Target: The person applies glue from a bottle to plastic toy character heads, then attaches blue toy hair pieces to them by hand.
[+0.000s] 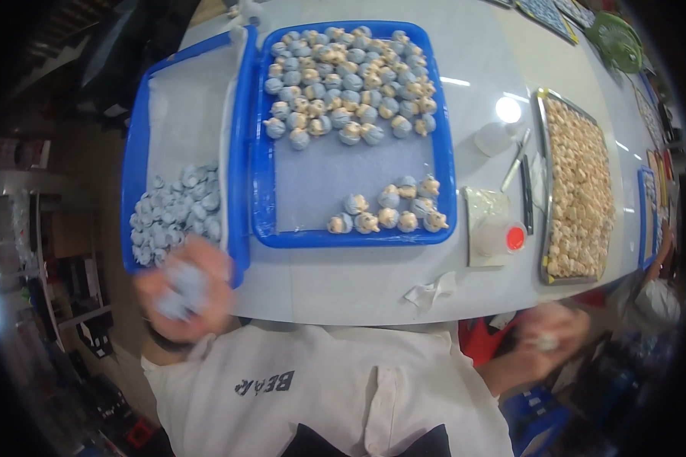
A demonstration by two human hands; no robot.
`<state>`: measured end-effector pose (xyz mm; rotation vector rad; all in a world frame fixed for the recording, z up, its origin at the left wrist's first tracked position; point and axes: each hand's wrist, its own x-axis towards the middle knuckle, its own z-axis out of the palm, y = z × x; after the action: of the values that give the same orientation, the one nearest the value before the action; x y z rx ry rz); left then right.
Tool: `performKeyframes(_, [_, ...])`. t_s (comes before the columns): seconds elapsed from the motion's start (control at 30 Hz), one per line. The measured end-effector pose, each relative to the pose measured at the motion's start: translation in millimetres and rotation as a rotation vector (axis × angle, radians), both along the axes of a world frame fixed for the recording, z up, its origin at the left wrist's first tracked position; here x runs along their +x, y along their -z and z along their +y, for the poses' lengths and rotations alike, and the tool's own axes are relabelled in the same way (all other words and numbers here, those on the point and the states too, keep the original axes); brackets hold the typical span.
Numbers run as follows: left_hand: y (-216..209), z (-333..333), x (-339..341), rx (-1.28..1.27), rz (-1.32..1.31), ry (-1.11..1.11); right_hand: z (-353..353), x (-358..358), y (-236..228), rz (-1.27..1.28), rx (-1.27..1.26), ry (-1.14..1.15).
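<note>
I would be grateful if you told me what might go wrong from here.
The left hand holds several loose blue-grey pieces, so one might slip out.

The right hand, beyond the near edge of the table, seems to hold a small pale piece; if dropped, it would probably miss the table.

Round two-toned balls sit in the blue tray beside a bare stretch, so a knock could roll some across it.
</note>
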<state>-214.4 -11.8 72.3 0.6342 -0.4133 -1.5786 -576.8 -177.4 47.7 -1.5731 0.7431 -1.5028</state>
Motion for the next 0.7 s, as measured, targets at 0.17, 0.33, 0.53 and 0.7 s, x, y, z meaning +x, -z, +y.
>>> performKeyframes(0.17, [62.0, -25.6, -86.2, 0.287, 0.555, 0.181, 9.3, 60.8, 27.2, 0.219, 0.368, -0.858])
performKeyframes(0.33, [67.1, -54.4, -120.5, 0.361, 0.482, 0.197, 19.3, 54.1, 29.9, 0.199, 0.502, -0.759])
performKeyframes(0.53, [67.7, -53.7, -113.9, 0.200, 0.065, 0.279, 2.0, 55.3, 25.8, 0.291, 0.315, -0.705])
performKeyframes(0.7, [60.4, -58.8, -120.6, 0.050, -0.497, 0.108, 0.1, 59.3, 23.3, 0.284, 0.345, -0.700])
